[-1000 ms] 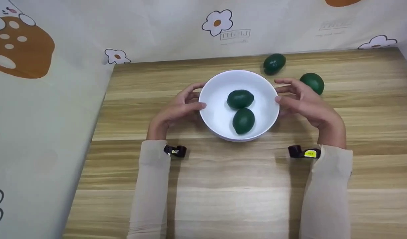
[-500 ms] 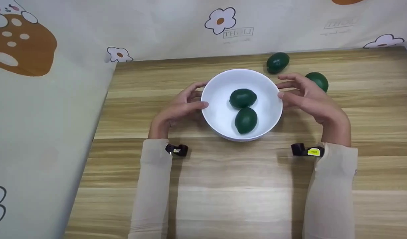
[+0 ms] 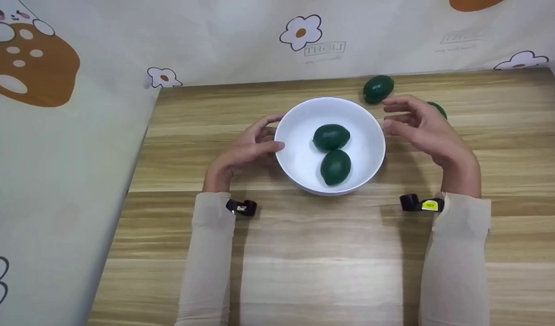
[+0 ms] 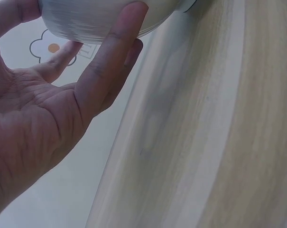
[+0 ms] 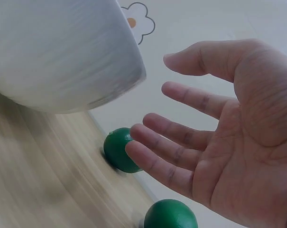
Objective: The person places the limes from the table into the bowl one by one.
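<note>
A white bowl [image 3: 295, 131] holds two dark green limes, one lime [image 3: 331, 137] behind the other lime [image 3: 335, 167]. My left hand [image 3: 246, 147] grips the bowl's left side, thumb over the rim; in the left wrist view its fingers [image 4: 98, 66] reach beneath the bowl's ribbed wall. My right hand [image 3: 429, 131] is off the right side, fingers spread and relaxed. A gap shows between it and the bowl [image 5: 62, 52] in the right wrist view, and nothing is in its grasp.
Behind the bowl a third lime [image 3: 378, 89] lies near the wall. Another lime [image 3: 438, 109] is mostly hidden behind my right hand. The wood-grain table [image 3: 322, 271] meets a patterned wall covering [image 3: 232, 40] at the back and left.
My right hand has let go of the bowl's rim and moved slightly right and away, covering more of the right-hand lime. The left hand keeps its hold; the limes stay put.
</note>
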### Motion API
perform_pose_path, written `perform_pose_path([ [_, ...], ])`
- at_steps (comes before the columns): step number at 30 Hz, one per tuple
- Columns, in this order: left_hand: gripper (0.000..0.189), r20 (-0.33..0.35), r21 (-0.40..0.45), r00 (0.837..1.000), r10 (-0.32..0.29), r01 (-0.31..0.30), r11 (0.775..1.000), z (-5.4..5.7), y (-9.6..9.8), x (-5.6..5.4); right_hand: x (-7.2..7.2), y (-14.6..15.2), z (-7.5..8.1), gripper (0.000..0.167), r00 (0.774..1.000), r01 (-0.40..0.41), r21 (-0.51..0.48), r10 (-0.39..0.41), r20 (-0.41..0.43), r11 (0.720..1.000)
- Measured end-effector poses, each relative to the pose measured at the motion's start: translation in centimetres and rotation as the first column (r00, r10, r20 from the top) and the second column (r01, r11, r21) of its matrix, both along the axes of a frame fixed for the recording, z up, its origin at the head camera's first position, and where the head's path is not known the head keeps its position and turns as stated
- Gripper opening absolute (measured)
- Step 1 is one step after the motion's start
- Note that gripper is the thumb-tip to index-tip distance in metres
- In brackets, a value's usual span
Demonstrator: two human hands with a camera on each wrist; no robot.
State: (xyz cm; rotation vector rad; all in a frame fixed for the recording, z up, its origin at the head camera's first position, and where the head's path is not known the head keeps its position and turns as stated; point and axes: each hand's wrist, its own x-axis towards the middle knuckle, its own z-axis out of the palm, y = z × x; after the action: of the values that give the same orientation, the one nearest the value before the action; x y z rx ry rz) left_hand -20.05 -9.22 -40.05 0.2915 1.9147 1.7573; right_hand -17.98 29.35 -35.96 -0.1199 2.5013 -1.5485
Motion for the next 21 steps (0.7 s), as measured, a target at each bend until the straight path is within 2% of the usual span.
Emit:
perform_pose_path([
  [14, 0.074, 0.010, 0.043, 1.000, 0.006, -0.007, 0.999, 0.0, 0.1, 0.0, -0.4, 1.1, 0.5, 0.052, 0.996, 0.057, 0.126, -0.048, -0.069, 0.990],
  [21, 0.075, 0.008, 0.027, 1.000, 0.011, -0.011, 1.000, 0.0, 0.0, 0.1, -0.6, 1.2, 0.8, 0.054, 0.990, 0.092, 0.157, -0.073, -0.123, 0.983],
])
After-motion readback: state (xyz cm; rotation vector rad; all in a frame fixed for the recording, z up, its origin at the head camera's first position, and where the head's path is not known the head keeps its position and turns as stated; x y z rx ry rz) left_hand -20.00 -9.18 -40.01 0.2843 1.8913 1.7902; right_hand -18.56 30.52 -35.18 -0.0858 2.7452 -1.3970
